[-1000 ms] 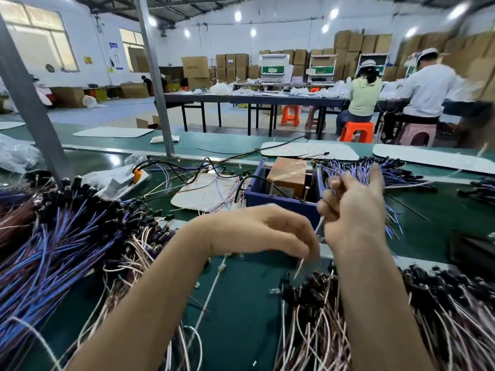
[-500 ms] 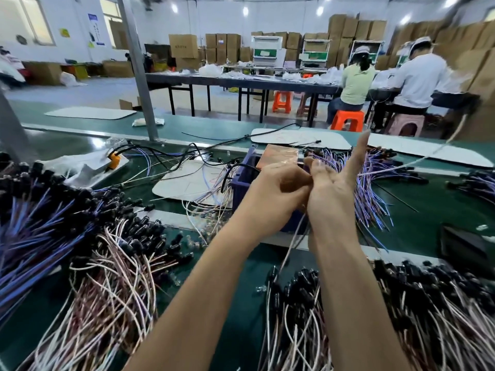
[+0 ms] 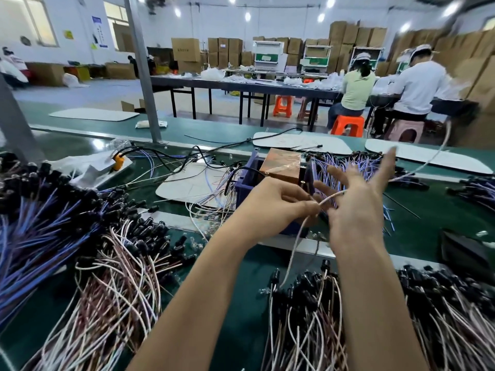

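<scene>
My left hand (image 3: 278,202) pinches a thin pinkish-white wire (image 3: 300,236) between thumb and fingertips, held above the green bench. The wire hangs down from the pinch toward the pile of capped wires (image 3: 348,317) at lower right, and another stretch of it arcs up to the right past my right hand. My right hand (image 3: 356,207) is beside the left, its fingers spread and straight, the wire crossing in front of its palm. Behind both hands stands a blue bin (image 3: 246,183) holding a copper-coloured box (image 3: 281,164).
Heaps of blue and pink wires with black caps (image 3: 67,223) cover the left of the green bench (image 3: 235,303). White flat panels (image 3: 302,143) lie further back. A grey post (image 3: 142,68) rises at left. Two people sit on stools at a far table (image 3: 241,87).
My right hand has opened from a pinch to spread fingers. The wire has been drawn out longer, looping up to the right. My left hand keeps its pinch.
</scene>
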Demonstrator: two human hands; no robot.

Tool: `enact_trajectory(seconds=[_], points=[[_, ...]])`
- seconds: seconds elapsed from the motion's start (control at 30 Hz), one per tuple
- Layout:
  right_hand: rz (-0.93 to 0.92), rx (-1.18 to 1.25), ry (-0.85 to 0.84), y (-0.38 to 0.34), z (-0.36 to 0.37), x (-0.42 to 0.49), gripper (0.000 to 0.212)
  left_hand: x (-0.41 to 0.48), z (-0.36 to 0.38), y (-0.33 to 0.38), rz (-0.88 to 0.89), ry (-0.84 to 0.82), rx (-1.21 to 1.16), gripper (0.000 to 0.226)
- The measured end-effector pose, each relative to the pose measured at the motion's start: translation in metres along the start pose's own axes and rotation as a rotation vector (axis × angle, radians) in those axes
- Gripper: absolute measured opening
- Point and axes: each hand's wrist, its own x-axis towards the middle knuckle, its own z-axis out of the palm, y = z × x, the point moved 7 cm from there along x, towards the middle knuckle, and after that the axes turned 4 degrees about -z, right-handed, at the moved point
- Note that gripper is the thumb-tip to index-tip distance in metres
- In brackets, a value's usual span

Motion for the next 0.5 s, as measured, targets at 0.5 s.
enact_trajectory(seconds=[0.5], points=[[0.100, 0.291, 0.271, 0.008, -0.055, 0.014, 0.042, 0.012, -0.033, -0.061, -0.293, 0.079, 0.308, 0.018]])
